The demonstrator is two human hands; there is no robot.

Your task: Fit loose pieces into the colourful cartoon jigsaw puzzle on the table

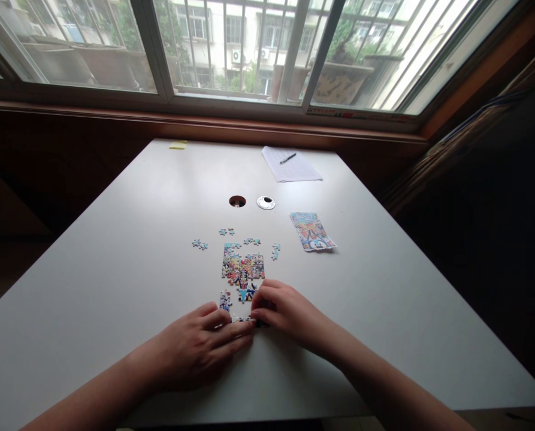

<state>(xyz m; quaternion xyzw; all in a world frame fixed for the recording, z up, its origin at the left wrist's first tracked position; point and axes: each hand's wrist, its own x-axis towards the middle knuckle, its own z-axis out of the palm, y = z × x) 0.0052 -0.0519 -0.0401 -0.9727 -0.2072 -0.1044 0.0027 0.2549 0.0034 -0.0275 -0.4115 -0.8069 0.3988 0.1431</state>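
Head view, lower centre of the frame: a person's left hand lies flat with fingers together while the right hand curls its fingers, grip impossible to tell, both meeting the near edge of a half-built jigsaw puzzle mid-frame on the white surface, loose pieces just above.
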